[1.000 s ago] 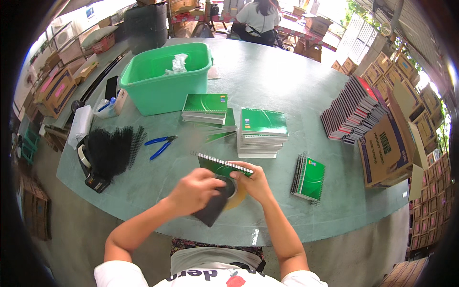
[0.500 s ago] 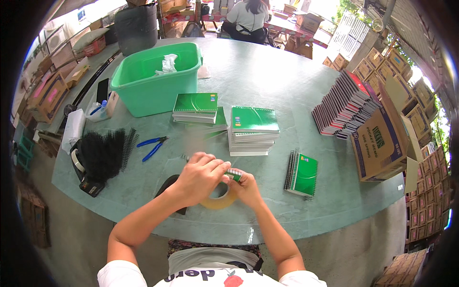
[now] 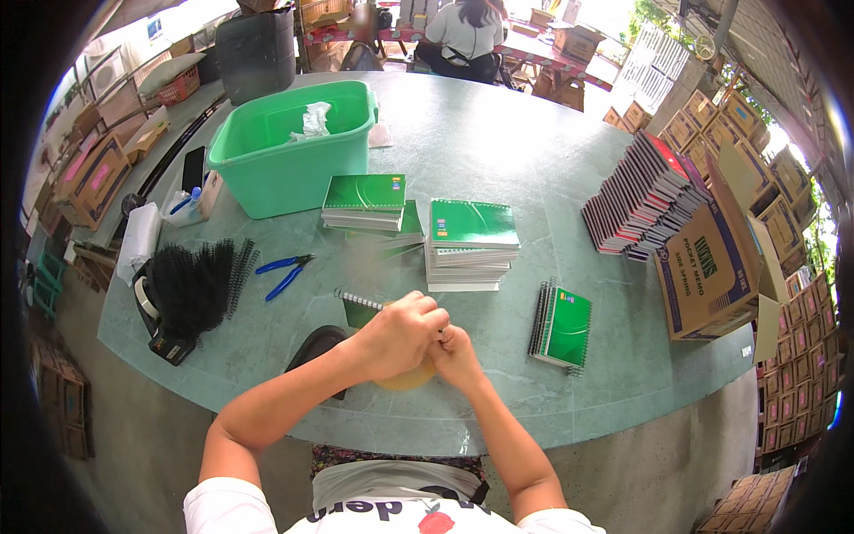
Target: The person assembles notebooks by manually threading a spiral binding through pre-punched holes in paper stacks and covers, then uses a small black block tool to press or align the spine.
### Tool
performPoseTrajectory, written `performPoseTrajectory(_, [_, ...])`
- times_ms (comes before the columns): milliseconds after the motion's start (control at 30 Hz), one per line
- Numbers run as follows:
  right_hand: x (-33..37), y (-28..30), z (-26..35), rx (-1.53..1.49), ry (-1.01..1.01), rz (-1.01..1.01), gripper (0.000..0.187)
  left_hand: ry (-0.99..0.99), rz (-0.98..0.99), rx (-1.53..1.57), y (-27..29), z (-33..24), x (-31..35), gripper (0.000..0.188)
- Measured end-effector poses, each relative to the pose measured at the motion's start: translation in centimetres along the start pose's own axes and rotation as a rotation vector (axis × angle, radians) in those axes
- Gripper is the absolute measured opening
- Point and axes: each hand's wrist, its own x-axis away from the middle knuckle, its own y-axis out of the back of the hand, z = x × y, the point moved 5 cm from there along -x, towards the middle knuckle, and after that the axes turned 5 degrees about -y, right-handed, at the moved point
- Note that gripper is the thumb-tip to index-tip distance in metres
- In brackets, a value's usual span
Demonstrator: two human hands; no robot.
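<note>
Over the bench (image 3: 534, 405), toward its near edge, left hand (image 3: 400, 334) is clamped on the notebook (image 3: 358, 313); whether right hand (image 3: 457, 358) grips, I cannot tell. Hard squeezing may bend the coil (image 3: 363, 301).

Notebook stack (image 3: 472, 227) ahead of hands (image 3: 405, 335) — gap right.

The left forearm (image 3: 289, 396) slants inward from a bent, wide-set elbow; the right forearm (image 3: 505, 427) rises more steeply. The left grip (image 3: 405, 334) lies knuckles up, fingers curled. Just beside it, slightly nearer the body, the right grip (image 3: 456, 354) has its fingers drawn in; the fingertips meet, partly hidden.
</note>
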Motion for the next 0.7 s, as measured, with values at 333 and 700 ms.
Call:
performPoseTrajectory(333, [0.8, 1.7, 1.4, 0.116, 0.157, -0.256, 0.034, 0.354, 0.171, -0.123, 3.2, 2.2, 1.9, 0.023])
performPoseTrajectory(700, [9.0, 14.4, 7.3, 0.752, 0.328, -0.73, 0.051, -0.024, -0.465, 1.195, 7.6, -9.9, 3.5, 0.033])
